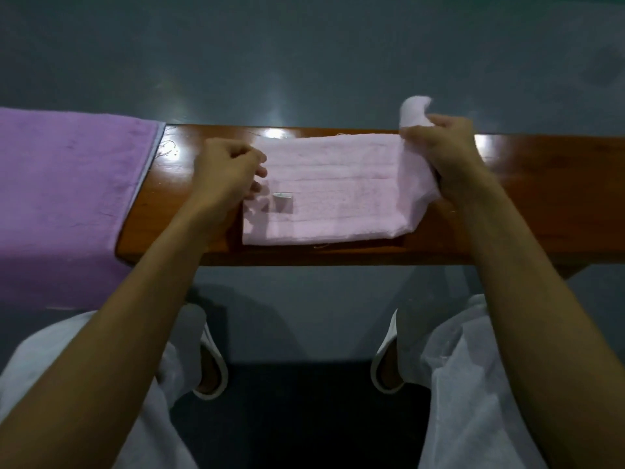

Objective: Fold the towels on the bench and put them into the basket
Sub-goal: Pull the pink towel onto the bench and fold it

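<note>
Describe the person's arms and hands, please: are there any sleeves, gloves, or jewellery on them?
The left forearm and right forearm are bare; no sleeve shows. The left hand and the right hand wear no gloves, and no watch, bracelet or ring is visible.

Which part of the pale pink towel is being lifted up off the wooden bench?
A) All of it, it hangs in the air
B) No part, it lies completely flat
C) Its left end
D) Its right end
D: the right hand grips the right end of the pale pink towel and holds it raised above the bench, while the rest of the towel lies flat.
</note>
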`<action>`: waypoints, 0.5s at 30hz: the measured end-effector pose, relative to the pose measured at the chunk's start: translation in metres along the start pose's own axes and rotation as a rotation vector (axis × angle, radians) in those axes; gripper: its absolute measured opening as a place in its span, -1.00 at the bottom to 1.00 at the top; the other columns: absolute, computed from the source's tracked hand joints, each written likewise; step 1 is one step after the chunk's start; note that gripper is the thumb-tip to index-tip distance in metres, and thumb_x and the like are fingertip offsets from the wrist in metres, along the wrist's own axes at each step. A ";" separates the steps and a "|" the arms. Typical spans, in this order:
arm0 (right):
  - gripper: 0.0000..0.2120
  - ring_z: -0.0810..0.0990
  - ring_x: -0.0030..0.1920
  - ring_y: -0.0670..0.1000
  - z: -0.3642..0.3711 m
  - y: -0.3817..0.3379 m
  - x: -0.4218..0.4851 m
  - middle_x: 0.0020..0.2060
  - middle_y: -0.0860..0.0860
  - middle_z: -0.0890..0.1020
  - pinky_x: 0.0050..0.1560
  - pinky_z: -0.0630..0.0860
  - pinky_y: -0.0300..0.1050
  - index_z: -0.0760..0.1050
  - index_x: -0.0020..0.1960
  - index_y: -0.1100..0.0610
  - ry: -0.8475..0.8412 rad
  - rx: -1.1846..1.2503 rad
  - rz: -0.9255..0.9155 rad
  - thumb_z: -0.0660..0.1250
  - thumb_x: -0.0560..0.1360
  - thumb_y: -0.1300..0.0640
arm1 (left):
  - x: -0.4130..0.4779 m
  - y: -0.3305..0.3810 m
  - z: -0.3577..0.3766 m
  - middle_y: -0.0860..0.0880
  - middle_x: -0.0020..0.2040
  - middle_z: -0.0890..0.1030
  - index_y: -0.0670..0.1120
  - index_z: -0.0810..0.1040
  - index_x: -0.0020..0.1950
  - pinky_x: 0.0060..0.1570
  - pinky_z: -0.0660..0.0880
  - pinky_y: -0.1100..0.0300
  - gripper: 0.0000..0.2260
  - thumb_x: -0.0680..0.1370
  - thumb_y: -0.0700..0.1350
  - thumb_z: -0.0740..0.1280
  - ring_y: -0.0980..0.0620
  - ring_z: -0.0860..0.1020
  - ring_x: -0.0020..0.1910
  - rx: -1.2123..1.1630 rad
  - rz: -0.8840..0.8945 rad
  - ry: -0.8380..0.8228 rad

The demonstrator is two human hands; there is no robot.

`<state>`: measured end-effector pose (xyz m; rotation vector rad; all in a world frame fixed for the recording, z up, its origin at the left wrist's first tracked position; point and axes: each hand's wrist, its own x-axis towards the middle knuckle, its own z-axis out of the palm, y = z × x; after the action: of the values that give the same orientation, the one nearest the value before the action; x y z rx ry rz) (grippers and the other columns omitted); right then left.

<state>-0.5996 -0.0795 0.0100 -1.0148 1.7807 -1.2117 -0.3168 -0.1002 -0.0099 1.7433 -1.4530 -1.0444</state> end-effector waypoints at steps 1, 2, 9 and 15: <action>-0.89 0.54 -0.28 -0.03 0.013 -0.002 -0.003 -0.26 0.04 0.52 -0.26 0.44 -0.11 0.57 -0.09 0.16 -0.024 0.022 -0.032 0.44 0.42 0.16 | 0.001 -0.001 -0.003 -0.08 -0.03 0.70 -0.13 0.66 0.12 -0.35 0.59 0.25 -0.83 0.69 -0.12 0.28 0.00 0.67 -0.24 -0.052 -0.043 -0.011; -0.89 0.52 -0.26 -0.01 0.028 -0.004 -0.007 -0.25 0.05 0.51 -0.25 0.43 -0.09 0.58 -0.09 0.17 -0.045 0.028 -0.070 0.43 0.42 0.16 | 0.002 -0.002 -0.006 -0.10 -0.03 0.70 -0.15 0.65 0.14 -0.35 0.59 0.26 -0.81 0.70 -0.12 0.27 -0.01 0.68 -0.25 -0.097 -0.079 -0.020; -0.57 0.62 -0.06 0.01 0.132 -0.008 -0.048 0.15 0.11 0.59 -0.09 0.64 -0.12 0.37 0.48 0.14 -0.391 -0.214 -0.273 0.30 0.63 0.21 | 0.002 -0.009 -0.011 -0.16 -0.10 0.72 -0.17 0.61 0.06 -0.36 0.55 0.23 -0.59 0.73 0.10 0.12 0.00 0.65 -0.36 -0.274 -0.234 -0.123; -0.59 0.52 -0.35 -0.11 0.127 -0.005 -0.047 -0.19 0.06 0.63 -0.38 0.46 -0.23 0.39 0.45 0.18 -0.292 -0.124 -0.294 0.25 0.61 0.33 | 0.003 -0.012 -0.010 -0.22 0.02 0.70 -0.23 0.65 0.11 -0.18 0.64 0.00 -0.68 0.60 0.04 0.43 -0.20 0.71 -0.09 -0.201 -0.187 -0.089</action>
<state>-0.4659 -0.0846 -0.0135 -1.4858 1.5294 -1.0662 -0.3026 -0.1007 -0.0157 1.7290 -1.2067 -1.3327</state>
